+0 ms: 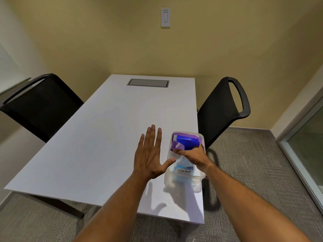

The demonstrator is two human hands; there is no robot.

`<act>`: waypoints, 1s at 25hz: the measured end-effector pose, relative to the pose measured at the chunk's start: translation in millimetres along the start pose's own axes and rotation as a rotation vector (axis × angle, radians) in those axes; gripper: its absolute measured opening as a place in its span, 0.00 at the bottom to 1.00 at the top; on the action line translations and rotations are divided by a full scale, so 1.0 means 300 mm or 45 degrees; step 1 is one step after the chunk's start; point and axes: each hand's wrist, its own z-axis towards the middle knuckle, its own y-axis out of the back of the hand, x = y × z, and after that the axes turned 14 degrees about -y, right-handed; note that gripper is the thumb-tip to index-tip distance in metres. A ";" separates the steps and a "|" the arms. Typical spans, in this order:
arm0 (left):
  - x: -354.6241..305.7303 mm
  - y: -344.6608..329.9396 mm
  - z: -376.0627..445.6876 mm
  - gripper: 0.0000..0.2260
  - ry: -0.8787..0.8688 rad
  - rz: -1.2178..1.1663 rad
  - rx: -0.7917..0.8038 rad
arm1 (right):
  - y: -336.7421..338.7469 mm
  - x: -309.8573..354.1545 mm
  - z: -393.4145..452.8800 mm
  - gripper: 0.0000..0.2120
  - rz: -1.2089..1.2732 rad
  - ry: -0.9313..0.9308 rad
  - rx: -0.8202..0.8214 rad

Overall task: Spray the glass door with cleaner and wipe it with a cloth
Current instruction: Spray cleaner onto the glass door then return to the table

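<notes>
A spray bottle (183, 167) with a blue trigger head and pale blue liquid stands in a clear plastic bin (183, 183) near the right edge of the white table (108, 137). A purple cloth (175, 142) lies at the far end of the bin. My right hand (194, 157) is wrapped around the bottle's neck, just under the trigger head. My left hand (151, 154) hovers flat over the table beside the bin, fingers spread, thumb close to the bin's left wall. The glass door (310, 142) shows at the right edge.
Black mesh chairs stand on either side of the table, one at the left (40, 105) and one at the right (222, 109). A grey cable hatch (148, 82) sits at the table's far end. Grey carpet (253, 163) lies between table and door.
</notes>
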 end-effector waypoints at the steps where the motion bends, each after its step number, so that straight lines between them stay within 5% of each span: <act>1: 0.005 0.000 -0.004 0.46 0.001 0.003 0.003 | 0.000 0.004 0.009 0.31 -0.001 -0.017 0.016; 8: 0.017 0.033 0.031 0.47 -0.031 0.011 -0.015 | 0.062 0.079 0.008 0.27 0.022 -0.021 -0.023; 13: -0.005 0.119 0.157 0.48 -0.099 0.031 -0.075 | 0.168 0.228 -0.085 0.46 -0.007 0.168 -0.017; 17: -0.036 0.212 0.258 0.48 -0.167 0.079 -0.130 | 0.254 0.365 -0.204 0.29 0.023 0.246 -0.003; 21: -0.107 0.308 0.359 0.48 -0.241 0.111 -0.219 | 0.331 0.451 -0.304 0.38 0.038 0.291 0.006; 25: -0.195 0.393 0.448 0.47 -0.357 0.080 -0.318 | 0.423 0.514 -0.389 0.24 0.077 0.357 -0.066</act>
